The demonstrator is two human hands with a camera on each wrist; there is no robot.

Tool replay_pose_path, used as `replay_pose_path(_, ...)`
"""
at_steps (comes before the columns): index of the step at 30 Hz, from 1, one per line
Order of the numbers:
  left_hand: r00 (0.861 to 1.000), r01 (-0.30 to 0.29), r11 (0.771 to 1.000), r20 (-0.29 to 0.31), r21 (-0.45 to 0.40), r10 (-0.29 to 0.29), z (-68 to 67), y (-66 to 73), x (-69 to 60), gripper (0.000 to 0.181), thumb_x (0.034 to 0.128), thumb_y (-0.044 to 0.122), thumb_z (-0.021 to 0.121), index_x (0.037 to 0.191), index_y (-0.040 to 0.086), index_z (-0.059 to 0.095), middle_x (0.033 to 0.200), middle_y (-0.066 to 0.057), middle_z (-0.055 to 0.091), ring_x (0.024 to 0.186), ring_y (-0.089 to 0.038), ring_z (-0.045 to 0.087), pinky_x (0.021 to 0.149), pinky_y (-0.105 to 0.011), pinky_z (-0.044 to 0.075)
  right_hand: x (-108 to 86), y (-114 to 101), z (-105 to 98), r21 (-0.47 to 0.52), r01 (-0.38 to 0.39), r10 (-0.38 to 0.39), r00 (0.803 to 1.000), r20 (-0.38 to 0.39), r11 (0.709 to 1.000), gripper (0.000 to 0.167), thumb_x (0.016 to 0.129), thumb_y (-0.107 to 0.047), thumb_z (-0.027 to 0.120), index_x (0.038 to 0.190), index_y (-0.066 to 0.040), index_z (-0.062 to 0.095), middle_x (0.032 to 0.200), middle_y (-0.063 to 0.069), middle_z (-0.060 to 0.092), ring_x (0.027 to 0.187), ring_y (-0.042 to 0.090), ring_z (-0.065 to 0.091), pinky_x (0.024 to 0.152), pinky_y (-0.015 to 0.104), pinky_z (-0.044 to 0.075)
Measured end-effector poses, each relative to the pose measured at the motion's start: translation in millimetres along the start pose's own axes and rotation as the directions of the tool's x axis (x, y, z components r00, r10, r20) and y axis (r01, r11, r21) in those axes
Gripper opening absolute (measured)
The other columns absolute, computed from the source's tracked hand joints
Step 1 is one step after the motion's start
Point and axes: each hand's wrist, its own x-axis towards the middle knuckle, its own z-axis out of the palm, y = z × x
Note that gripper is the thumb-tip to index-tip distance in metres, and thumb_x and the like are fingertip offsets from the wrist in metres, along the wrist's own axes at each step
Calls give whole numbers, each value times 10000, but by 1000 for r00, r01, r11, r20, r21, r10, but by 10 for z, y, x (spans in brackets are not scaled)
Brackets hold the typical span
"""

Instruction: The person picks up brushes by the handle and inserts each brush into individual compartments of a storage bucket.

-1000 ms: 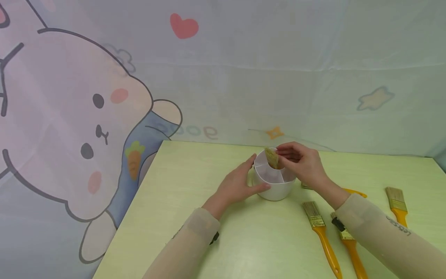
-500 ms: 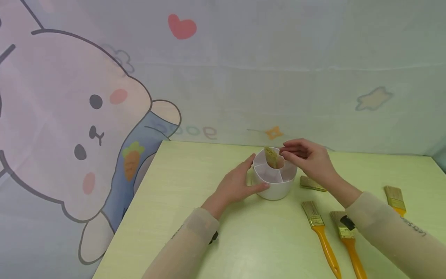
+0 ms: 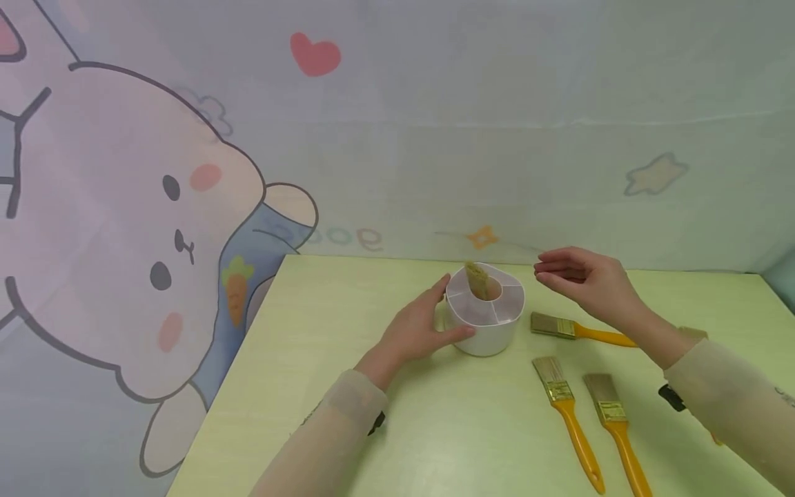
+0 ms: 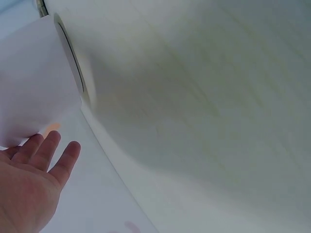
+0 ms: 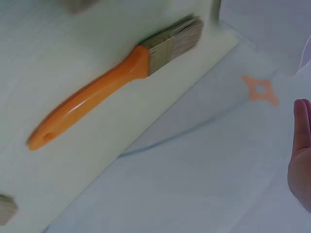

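A round white divided container (image 3: 484, 338) stands near the table's far edge, with a central round opening. My left hand (image 3: 413, 335) holds it from the left, thumb along the front and fingers at the far side; the left wrist view shows fingertips (image 4: 73, 148) beside its wall. Out of the opening leans a paintbrush (image 3: 477, 281), olive bristles up, its lower part hidden inside. My right hand (image 3: 590, 279) hovers to the right of the container, apart from it, fingers loosely bent and holding nothing. Beneath that hand lies a paintbrush (image 3: 562, 326) with an orange handle.
Two more orange-handled paintbrushes, a left one (image 3: 577, 435) and a right one (image 3: 621, 442), lie in front. Another brush's bristles (image 3: 692, 333) show partly behind the right forearm. A printed cloth (image 3: 404, 172) hangs behind the table (image 3: 435, 428).
My right hand has let go of the paintbrush in the container and moved away to the right. The left hand stays on the container.
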Motion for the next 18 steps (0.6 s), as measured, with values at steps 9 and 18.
replay_pose_path(9,999,0,1000,35,-20,1,-79,-32,-3,1065,920,596,787,1726,198,215,1666,-39,464,1521,-232,456,1249,-476,402,-137,161,-120,-52,-48,49,999,12,997,309,996,-112,779,1290,-32,729,1190,152,780,954,-117,692,819,72,563)
replay_pose_path(18,998,-11,1000,66,15,10,-141,-60,18,1066,917,598,789,1728,222,208,1666,-25,466,1526,-206,449,1251,-455,401,-239,247,-185,-70,-46,47,999,22,997,314,990,-74,775,1293,-13,724,1189,174,778,961,-124,686,820,65,558)
